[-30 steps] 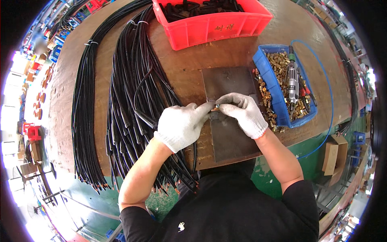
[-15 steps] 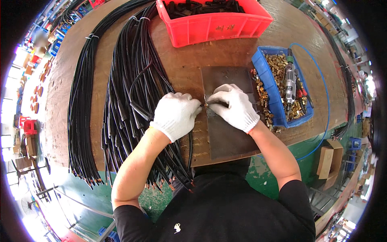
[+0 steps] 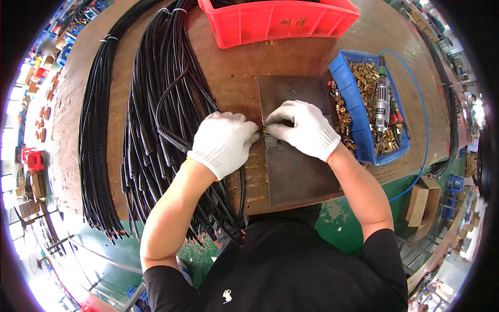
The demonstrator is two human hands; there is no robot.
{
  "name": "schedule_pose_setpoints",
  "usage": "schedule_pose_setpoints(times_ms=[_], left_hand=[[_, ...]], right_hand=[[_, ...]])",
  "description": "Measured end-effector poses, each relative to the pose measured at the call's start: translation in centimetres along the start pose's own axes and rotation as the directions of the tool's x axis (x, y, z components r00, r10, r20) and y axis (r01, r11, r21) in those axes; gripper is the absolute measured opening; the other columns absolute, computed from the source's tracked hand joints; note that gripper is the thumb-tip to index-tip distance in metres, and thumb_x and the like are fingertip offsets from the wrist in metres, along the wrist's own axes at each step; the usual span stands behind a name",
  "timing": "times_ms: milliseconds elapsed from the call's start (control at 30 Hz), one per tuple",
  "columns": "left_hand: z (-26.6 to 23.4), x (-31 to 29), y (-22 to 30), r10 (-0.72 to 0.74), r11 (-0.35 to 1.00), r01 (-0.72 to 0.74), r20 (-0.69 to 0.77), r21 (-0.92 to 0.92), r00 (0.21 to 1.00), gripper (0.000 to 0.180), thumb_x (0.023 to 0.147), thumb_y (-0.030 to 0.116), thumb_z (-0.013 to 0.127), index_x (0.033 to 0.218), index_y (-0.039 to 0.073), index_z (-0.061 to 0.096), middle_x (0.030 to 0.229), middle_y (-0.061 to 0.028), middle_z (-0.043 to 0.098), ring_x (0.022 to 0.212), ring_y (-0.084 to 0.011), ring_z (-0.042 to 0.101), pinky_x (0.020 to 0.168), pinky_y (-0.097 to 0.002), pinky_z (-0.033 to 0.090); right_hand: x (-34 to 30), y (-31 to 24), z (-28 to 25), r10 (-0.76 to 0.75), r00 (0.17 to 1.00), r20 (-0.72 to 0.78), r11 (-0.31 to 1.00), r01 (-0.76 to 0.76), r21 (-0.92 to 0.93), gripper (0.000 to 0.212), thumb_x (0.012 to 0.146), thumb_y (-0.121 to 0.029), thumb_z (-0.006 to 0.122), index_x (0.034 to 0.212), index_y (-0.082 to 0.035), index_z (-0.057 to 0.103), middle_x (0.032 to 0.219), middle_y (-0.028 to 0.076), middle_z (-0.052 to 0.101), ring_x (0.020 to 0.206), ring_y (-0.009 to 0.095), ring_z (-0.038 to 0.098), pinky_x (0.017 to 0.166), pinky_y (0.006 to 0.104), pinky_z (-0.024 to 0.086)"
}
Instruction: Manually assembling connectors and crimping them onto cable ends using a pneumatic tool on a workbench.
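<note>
My left hand, in a white knit glove, is closed around a black cable; a length of it hangs down below the glove. The cable's end is mostly hidden by the fingers. Facing it, my right hand, gloved too, pinches a small brass fitting between thumb and forefinger. Both fingertips meet at the left edge of a dark metal plate lying on the table. Whether the cable sits inside the fitting is too small to tell.
Bundles of black cables with copper ends lie left on the wooden table. A red bin stands at the back. To the right, a blue bin holds brass fittings and a grey power tool with a blue hose.
The view has shifted slightly, so the bins and plate sit higher in it. Both hands remain together at the plate's edge, with only a small shift of the fingers.
</note>
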State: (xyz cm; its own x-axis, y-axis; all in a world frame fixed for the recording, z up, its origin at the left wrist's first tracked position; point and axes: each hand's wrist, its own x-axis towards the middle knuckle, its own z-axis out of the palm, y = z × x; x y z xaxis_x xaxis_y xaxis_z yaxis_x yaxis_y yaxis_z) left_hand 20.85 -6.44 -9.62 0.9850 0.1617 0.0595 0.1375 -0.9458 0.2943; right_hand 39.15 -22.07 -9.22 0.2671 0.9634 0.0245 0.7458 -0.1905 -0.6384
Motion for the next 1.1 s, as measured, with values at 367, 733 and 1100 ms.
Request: schedule_pose_setpoints(times_ms=[367, 733, 1100], left_hand=[[0.1, 0.4, 0.1, -0.032, 0.993, 0.027, -0.040, -0.116, 0.999, 0.018, 0.094, 0.023, 0.071, 0.100, 0.009, 0.079, 0.090, -0.0138, 0.073, 0.092, -0.0364, 0.071, 0.087, -0.0484, 0.055], [-0.1, -0.3, 0.2, -0.080, 0.992, 0.077, -0.020, -0.098, 0.997, 0.017, 0.092, 0.022, 0.072, 0.100, 0.010, 0.080, 0.091, -0.0134, 0.073, 0.096, -0.0354, 0.071, 0.091, -0.0464, 0.055], [0.7, 0.5, 0.0, -0.057, 0.993, 0.054, -0.028, -0.109, 0.998, 0.021, 0.094, 0.026, 0.071, 0.104, 0.011, 0.081, 0.097, -0.0129, 0.076, 0.099, -0.0359, 0.072, 0.090, -0.0471, 0.056]], right_hand=[[0.7, 0.3, -0.5, 0.020, 0.999, 0.033, 0.998, -0.022, 0.052, 0.021, 0.090, -0.028, 0.075, 0.099, -0.011, 0.083, 0.100, 0.012, 0.078, 0.099, 0.034, 0.074, 0.089, 0.0440, 0.058], [-2.5, -1.9, -4.0, -0.077, 0.955, -0.286, 0.985, 0.029, -0.169, 0.017, 0.091, -0.028, 0.077, 0.096, -0.012, 0.082, 0.099, 0.013, 0.078, 0.096, 0.037, 0.074, 0.088, 0.0476, 0.060], [-6.7, 6.6, -14.8, 0.596, 0.650, -0.471, 0.576, -0.755, -0.312, 0.081, 0.092, -0.041, 0.071, 0.164, -0.021, 0.040, 0.115, 0.025, 0.077, 0.104, 0.044, 0.075, 0.094, 0.0531, 0.055]])
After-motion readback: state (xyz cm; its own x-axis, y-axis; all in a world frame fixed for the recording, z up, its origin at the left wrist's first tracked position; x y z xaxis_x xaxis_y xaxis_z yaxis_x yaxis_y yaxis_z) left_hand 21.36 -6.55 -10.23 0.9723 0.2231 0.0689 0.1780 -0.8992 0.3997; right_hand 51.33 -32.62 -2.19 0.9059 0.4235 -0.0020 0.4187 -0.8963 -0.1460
